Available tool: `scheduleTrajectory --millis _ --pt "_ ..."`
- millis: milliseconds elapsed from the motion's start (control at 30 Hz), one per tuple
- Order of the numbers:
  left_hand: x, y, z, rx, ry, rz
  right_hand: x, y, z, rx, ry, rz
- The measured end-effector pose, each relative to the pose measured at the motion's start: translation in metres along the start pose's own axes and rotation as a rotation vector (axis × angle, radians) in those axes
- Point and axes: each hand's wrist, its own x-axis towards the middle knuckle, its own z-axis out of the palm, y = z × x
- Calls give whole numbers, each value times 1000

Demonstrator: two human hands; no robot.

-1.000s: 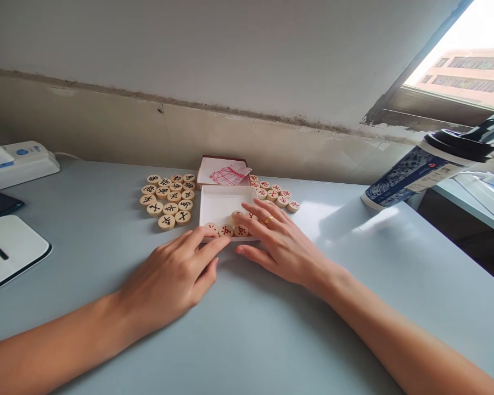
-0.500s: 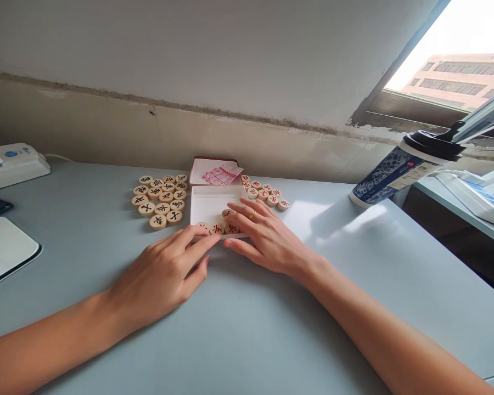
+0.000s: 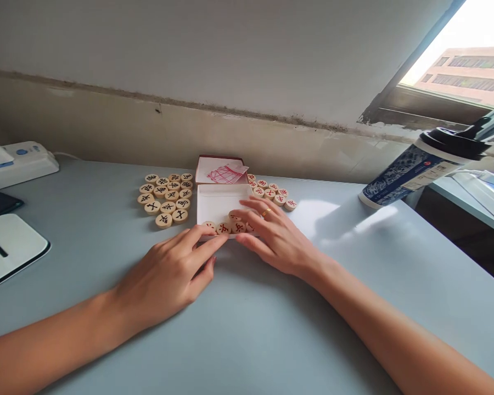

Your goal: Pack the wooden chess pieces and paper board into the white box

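A white open box [image 3: 220, 193] lies on the desk with several round xiangqi pieces [image 3: 223, 228] in a row along its near wall. Behind that row, one more piece [image 3: 233, 215] sits partly under my right fingers. My left hand [image 3: 168, 269] rests at the box's near left corner, its fingers stretched out by the row and holding nothing. Fingers spread, my right hand [image 3: 278, 236], with a ring, reaches over the box's right side. Its fingertips are at the pieces, and its thumb is by the near wall. Whether it presses on a piece is hidden.
Left of the box lie several black-marked pieces [image 3: 168, 207]; red-marked pieces [image 3: 269, 192] lie to its right. Behind stands the box lid [image 3: 201, 174] holding a folded red-lined sheet [image 3: 227, 174]. A tumbler [image 3: 411, 170] stands at right, a white device [image 3: 12, 247] at left.
The view has shifted slightly, moving everything rightward in the picture. My right fingers have shifted a little, showing another piece at the row's right end. My left hand stays at the corner.
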Motion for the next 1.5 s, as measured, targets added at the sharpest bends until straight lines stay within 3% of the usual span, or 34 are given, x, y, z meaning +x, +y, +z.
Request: scheduleTrajectory --millis 100,233,400,700,933,1200,1300,1367,1433,1500 --pt "-1 0 0 9 3 -7 -4 13 1 -158 124 208" --pt "-1 -1 0 10 3 0 -10 26 4 -333 31 407" --pt "0 -1 1 -4 8 1 -11 22 2 -403 -92 433" --pt "-2 -2 1 -15 10 -8 -13 16 -7 -527 -151 502" --pt "-2 -1 -1 -40 78 -29 -14 16 -15 -576 -260 561" --pt "-3 0 -3 -142 133 95 -13 13 -27 -536 -314 672" --pt "-3 -1 -4 -175 131 170 -13 9 -32 -540 -242 647" --pt "-2 -1 -5 -210 105 223 -12 2 -35 -540 -101 561" --pt "-1 0 -6 -245 86 257 -11 -9 -36 -465 70 393" --pt "0 2 -9 -300 53 219 -9 -22 -33 -246 172 145"
